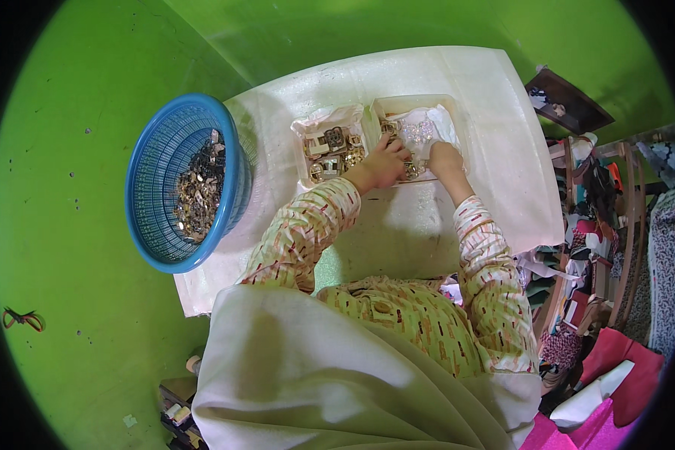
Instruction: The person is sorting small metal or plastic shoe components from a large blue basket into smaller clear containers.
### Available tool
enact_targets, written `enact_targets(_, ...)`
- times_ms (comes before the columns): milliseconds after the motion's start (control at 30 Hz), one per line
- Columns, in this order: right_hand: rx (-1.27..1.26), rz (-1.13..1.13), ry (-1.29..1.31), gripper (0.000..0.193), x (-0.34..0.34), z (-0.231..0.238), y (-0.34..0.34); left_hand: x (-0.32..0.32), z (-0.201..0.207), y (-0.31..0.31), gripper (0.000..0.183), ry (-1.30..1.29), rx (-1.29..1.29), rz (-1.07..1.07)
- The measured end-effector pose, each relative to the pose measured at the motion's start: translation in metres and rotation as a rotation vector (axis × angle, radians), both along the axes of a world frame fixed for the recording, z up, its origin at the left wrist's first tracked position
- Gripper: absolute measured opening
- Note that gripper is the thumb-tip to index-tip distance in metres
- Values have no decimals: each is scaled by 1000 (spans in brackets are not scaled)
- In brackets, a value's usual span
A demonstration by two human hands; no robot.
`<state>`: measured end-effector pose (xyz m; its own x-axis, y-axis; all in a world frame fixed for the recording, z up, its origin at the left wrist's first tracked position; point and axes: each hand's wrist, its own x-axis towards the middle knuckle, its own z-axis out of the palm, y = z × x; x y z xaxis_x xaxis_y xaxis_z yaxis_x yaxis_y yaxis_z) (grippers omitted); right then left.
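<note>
Pale cloth (277, 360) drapes nearest, left hand (387, 163) and right hand (445, 158) (grip: can't tell) over a tray (412, 98).

on a white table (502, 187), the left hand (385, 163) reaches over the left part of the right box (420, 100), fingers down at shiny bits (413, 172); the right hand (445, 159) dips into its right side. a second box (301, 161) beside it holds metal pieces (328, 142). a blue basket (150, 187) of mixed scraps (201, 187) sits leftmost.
</note>
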<state>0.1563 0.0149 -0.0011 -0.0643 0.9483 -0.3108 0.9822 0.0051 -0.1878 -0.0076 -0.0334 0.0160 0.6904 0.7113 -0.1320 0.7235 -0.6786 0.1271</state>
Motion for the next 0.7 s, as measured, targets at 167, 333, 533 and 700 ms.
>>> enact_targets(167,-18,168,52,17,2,2,0,-3,-1,-2,26,-11,5,17)
enact_targets(333,-121,261,135,18,10,-4,3,-3,-1,-2,26,-15,6,12)
enact_targets(533,59,35,306,14,-2,-11,6,-6,-1,-3,26,-40,44,10)
enact_targets(700,-171,-62,421,22,-9,-28,22,-5,0,-5,25,-23,9,8)
